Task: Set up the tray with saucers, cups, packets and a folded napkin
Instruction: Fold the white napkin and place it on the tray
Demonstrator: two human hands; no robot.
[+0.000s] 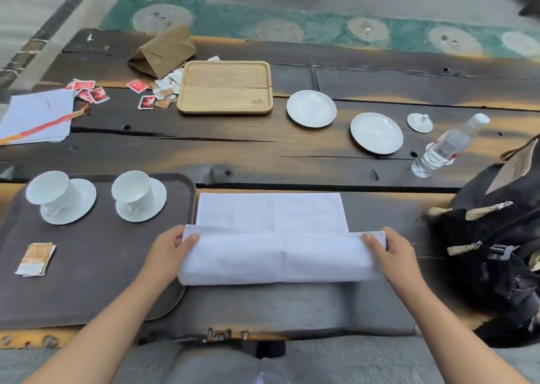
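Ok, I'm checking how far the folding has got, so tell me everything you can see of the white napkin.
The napkin is white, thin and soft-looking, with faint crease lines. It lies on the dark wooden table, right beside the brown tray. Its near part is folded over into a long band; a narrower layer lies flat beyond. The left hand pinches the band's left end, the right hand its right end.
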